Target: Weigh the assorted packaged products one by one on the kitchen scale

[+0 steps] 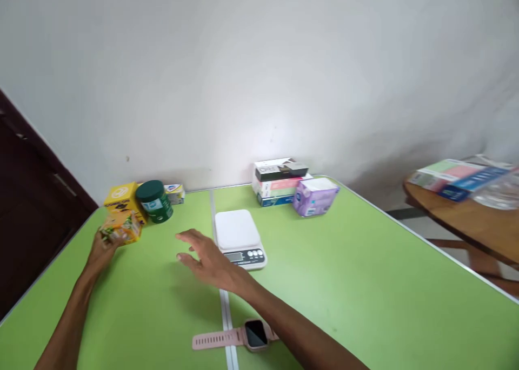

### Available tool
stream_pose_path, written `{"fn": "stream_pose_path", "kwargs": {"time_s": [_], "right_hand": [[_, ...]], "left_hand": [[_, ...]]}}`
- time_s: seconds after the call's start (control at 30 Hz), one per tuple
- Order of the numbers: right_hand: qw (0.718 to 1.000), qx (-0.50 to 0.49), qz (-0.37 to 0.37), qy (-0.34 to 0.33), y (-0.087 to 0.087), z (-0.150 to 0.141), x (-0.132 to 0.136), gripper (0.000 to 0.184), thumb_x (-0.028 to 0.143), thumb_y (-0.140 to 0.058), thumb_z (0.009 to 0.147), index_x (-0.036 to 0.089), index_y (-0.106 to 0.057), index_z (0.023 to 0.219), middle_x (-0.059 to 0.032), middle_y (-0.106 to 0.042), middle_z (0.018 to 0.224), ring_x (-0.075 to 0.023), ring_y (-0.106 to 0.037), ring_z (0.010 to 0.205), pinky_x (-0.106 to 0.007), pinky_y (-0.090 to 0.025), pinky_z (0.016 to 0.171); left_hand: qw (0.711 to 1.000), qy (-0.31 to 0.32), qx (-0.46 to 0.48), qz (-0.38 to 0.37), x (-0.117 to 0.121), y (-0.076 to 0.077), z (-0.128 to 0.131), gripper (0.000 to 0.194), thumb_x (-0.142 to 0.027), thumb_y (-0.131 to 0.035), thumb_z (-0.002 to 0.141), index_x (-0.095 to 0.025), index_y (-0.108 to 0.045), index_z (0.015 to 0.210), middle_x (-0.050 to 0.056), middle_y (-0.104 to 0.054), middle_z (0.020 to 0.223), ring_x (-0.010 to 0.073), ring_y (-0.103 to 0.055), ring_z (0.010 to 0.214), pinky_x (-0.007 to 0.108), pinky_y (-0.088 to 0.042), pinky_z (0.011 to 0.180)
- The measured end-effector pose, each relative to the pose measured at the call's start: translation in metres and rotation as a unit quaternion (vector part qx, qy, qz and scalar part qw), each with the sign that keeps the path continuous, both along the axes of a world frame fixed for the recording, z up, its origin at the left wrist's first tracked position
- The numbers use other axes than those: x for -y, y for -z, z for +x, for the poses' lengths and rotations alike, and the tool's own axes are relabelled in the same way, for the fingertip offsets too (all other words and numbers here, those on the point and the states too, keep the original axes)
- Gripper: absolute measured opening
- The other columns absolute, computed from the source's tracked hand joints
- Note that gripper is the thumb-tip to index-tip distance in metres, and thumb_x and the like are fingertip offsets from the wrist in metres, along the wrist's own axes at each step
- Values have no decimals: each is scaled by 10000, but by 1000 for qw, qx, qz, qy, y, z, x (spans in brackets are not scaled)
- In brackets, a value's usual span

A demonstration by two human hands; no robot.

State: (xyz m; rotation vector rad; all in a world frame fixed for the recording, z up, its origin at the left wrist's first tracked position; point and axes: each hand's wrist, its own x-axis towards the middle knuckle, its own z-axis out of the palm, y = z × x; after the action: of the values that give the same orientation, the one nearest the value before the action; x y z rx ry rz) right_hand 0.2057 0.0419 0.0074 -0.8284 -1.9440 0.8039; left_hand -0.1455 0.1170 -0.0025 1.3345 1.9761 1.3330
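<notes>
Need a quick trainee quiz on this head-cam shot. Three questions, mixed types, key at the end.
1. The left hand has hold of:
A) the purple pack
B) the small orange box
C) the green jar

2. True or false: the pink-strapped watch lies nearer the camera than the white scale.

3. What is the right hand holding?

Key:
1. B
2. True
3. Nothing; its thumb and fingers are apart with no object between them.

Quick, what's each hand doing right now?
Left hand: closed around the nearer yellow box.
Right hand: open, holding nothing.
</notes>
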Motion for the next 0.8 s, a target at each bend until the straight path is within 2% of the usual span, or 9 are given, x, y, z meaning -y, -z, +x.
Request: {"fn": "stream_pose_path", "kwargs": {"time_s": [0.1,0.17,0.3,0.37,0.4,0.47,0.6,0.73,0.8], "right_hand": [[980,-78,42,177,-1,83,6,390,389,-593,1008,265,-637,1375,-113,-670,1365,-263,-673,1173,-444,-612,961],[942,-114,57,311,11,146,7,351,394,-579,1004,263,-660,1319,-123,-666,1357,-266,-671,1151,-451,-616,928],[809,-138,78,566,54,253,4,492,495,-539,969,190,-615,1348,-186,-636,1347,-324,-623,1206,-527,-572,952],[759,-159,59,629,73,288,-1,622,579,-489,955,149,-578,1396,-219,-612,1380,-348,-601,1251,-569,-520,1026],[746,-171,42,642,80,300,-4,685,622,-456,952,128,-566,1414,-235,-600,1405,-360,-585,1285,-584,-483,1075],[746,-195,6,637,88,315,-12,785,691,-389,953,103,-552,1447,-249,-571,1474,-373,-531,1379,-588,-389,1179],[790,-238,-35,563,88,328,-31,876,779,-337,957,152,-474,1553,-184,-461,1638,-329,-395,1539,-521,-239,1295],[819,-247,-43,516,83,331,-40,1008,899,-336,882,166,-465,1561,-172,-407,1680,-330,-338,1573,-513,-225,1300],[818,-240,-38,521,80,331,-39,1002,920,-312,872,154,-555,1471,-199,-540,1568,-352,-479,1464,-534,-327,1239]], "left_hand": [[986,-108,-122,40,13,-1,29,919,-653,-851,627,-202,-479,1336,195,-587,1441,443,-472,1446,693,-440,1149],[969,-98,-192,122,24,-3,65,990,-677,-778,696,-149,-416,1451,239,-483,1538,461,-365,1508,694,-357,1214],[942,74,-221,240,40,-14,174,792,-528,-695,850,-118,-439,1478,232,-522,1479,414,-490,1399,647,-394,1199],[939,168,-190,232,43,-17,240,737,-473,-693,889,-136,-439,1494,219,-528,1473,375,-552,1340,600,-454,1159],[936,214,-169,224,45,-17,272,722,-454,-682,906,-140,-430,1505,215,-535,1465,362,-569,1324,588,-469,1146],[923,310,-119,196,47,-15,334,720,-431,-665,931,-171,-391,1545,202,-513,1505,341,-573,1346,568,-466,1157],[879,466,-48,87,39,1,429,840,-456,-684,926,-233,-287,1632,192,-397,1655,365,-433,1512,584,-377,1230],[862,506,13,0,14,18,484,1033,-523,-784,833,-233,-240,1661,195,-292,1727,400,-269,1607,578,-271,1286],[864,501,39,-22,1,23,500,1127,-546,-840,766,-224,-236,1661,205,-267,1737,412,-235,1618,566,-256,1290]]}}
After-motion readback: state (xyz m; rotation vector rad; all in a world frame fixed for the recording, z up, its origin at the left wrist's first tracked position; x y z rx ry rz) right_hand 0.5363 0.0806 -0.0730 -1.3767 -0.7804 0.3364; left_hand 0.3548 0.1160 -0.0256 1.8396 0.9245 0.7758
